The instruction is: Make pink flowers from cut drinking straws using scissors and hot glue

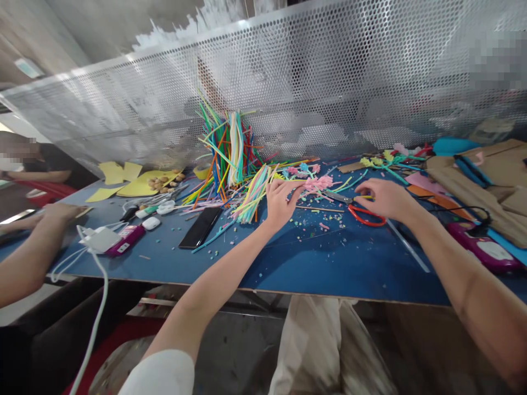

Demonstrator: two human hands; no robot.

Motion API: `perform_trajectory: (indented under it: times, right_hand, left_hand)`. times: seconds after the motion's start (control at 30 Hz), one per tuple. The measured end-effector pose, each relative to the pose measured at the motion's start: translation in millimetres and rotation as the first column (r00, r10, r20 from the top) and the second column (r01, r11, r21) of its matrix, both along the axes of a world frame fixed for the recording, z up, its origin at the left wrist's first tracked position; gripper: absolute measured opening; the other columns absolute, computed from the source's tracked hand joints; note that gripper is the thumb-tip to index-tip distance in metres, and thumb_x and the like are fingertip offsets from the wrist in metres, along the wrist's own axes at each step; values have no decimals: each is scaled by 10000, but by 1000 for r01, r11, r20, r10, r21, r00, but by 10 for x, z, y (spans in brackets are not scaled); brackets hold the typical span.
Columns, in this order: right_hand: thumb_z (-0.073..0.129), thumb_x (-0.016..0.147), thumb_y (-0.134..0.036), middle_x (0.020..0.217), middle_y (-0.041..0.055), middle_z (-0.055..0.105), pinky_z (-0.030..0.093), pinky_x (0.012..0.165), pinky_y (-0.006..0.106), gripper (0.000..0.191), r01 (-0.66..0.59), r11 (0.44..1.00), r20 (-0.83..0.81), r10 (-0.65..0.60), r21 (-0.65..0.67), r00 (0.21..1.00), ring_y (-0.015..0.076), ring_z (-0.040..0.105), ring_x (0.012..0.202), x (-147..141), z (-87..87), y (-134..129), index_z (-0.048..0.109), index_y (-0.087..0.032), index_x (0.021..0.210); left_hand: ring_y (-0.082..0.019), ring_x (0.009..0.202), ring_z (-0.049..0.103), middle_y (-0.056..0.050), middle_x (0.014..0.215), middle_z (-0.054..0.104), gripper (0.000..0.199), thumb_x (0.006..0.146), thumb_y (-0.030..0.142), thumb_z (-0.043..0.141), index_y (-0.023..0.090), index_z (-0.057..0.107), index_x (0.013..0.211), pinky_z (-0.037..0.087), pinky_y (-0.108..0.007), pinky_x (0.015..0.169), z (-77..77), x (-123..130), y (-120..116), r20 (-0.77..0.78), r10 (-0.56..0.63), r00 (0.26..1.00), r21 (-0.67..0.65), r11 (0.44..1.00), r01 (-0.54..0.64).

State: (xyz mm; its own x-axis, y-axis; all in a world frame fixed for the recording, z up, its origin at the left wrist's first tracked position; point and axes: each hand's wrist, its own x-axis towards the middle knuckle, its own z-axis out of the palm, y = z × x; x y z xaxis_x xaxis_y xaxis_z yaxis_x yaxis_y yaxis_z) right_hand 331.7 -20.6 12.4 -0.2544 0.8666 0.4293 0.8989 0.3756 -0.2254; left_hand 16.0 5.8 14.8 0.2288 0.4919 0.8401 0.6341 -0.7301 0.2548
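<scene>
My left hand (282,198) is closed in a pinch beside a fluffy pink piece (319,184), which extends to the right from its fingertips. Farther right, my right hand (382,198) has its fingers curled together around a thin yellowish piece (364,197). Scissors with red handles (368,216) lie on the blue table between the hands, just below the right fingers, blades toward the pink piece. Pastel fuzzy stems (253,195) lie left of my left hand. Small coloured clippings are scattered below the pink piece.
Upright colourful stems (233,148) stand before the perforated metal screen (329,71). A black phone (200,227), a white charger (101,239) and yellow paper (142,185) are on the left. Brown cardboard (502,164) and a purple device (483,249) are right. Another person's arm (37,252) rests at far left.
</scene>
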Motion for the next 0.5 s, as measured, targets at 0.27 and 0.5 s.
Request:
perform_trajectory:
  times: [0.27, 0.5]
  right_hand:
    - [654, 918, -321, 1054, 59, 706, 547, 831, 375, 173, -226, 864, -196, 342, 451, 919, 223, 665, 923, -435, 193, -336, 662, -286, 1088]
    - [622, 946, -277, 1026, 8, 741, 547, 889, 407, 144, -264, 873, -208, 371, 410, 905, 214, 682, 939, -493, 171, -369, 715, -347, 1030]
  left_hand:
    - [-202, 921, 602, -19, 899, 763, 232, 978, 427, 588, 288, 756, 1057, 433, -395, 886, -46, 17, 3, -64, -74, 995, -34, 997, 72]
    - [-209, 953, 601, -29, 903, 767, 255, 984, 441, 568, 285, 757, 1055, 433, -403, 895, -63, 45, -20, -100, -92, 991, -65, 994, 86]
